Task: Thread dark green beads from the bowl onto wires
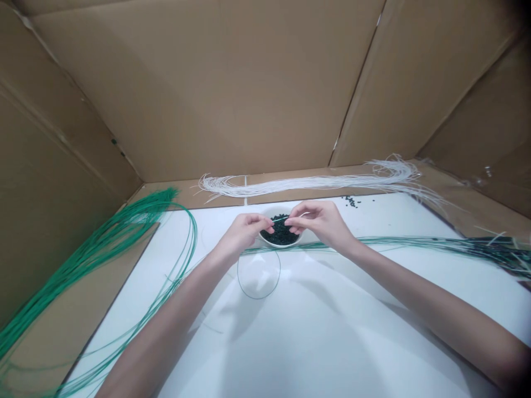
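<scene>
Green string (279, 220) sits pinched in grips of left hand (248, 228) and right hand (319, 220), straight over white bowl (279, 245) of dark beads (282, 234), maybe so bowl catches drops.

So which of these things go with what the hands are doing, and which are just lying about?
In use, it seems:
- left hand and right hand, pinching a thin strand
- bowl of dark bits beneath

Lying about:
- white bundle, behind
- green bundle, left
- dark-ended strands, right
- scattered bits
</scene>
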`<state>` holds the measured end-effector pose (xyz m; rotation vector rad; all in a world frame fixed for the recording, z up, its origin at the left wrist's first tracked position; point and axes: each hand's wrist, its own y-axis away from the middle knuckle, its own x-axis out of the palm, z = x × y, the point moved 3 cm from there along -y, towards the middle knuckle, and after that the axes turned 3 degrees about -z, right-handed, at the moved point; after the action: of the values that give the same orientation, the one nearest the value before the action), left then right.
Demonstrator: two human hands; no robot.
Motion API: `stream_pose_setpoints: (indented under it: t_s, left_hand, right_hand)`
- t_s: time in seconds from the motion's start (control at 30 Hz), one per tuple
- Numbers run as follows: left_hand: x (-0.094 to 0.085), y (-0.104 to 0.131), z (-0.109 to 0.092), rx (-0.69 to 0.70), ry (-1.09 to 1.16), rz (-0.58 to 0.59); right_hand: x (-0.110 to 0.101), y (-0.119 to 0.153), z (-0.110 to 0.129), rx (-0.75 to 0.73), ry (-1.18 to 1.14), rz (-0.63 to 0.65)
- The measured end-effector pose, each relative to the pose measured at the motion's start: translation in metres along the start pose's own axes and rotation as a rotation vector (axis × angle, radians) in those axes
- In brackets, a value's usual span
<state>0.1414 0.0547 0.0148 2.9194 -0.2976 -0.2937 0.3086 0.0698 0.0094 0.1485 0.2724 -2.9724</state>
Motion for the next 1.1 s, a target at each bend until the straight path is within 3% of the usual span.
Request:
stream_pose_setpoints:
  t_s: [0.17,0.37,0.73,0.97,1.1]
  left_hand:
    - [-0.002,0.0005,-0.0032,0.125,-0.038,-0.071]
    - [-0.0007,-0.0005,-0.0003,0.164,-0.055,-0.062]
    - [0.0002,0.0014,-0.0023,0.264,-0.121,-0.122]
    - [0.0017,0.0047,-0.0051,0.37,-0.32,-0.203]
    - [0.0043,0.0068,-0.0075,0.369,-0.349,-0.183]
  right_hand:
    - [-0.0018,-0.0011,0.0014,0.003,-0.019,-0.04]
    - [0.0011,-0.0005,0.0039,0.041,-0.074,-0.005]
    - [0.0004,0.0009,0.0014,-0.099,0.122,0.066]
    - [0.0018,0.0032,0.0055,-0.079,0.096,0.038]
    - [0.0026,0.0033,0.0054,-0.089,0.149,0.077]
